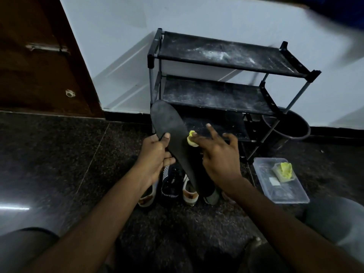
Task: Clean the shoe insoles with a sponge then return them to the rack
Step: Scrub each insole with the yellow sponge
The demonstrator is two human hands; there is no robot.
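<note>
A long black insole (171,127) is held up at a slant in front of the rack. My left hand (155,154) grips it at mid-length, thumb on its upper face. My right hand (218,154) pinches a small yellow sponge (192,138) against the insole's right edge, with the other fingers spread out. The black three-shelf shoe rack (226,58) stands against the wall behind, its shelves dusty and bare.
Several shoes (171,186) sit on the dark floor below my hands. A clear plastic box (283,192) holding a second yellow sponge (284,171) lies at the right. A black bucket (291,127) stands beside the rack. A wooden door (39,56) is at the left.
</note>
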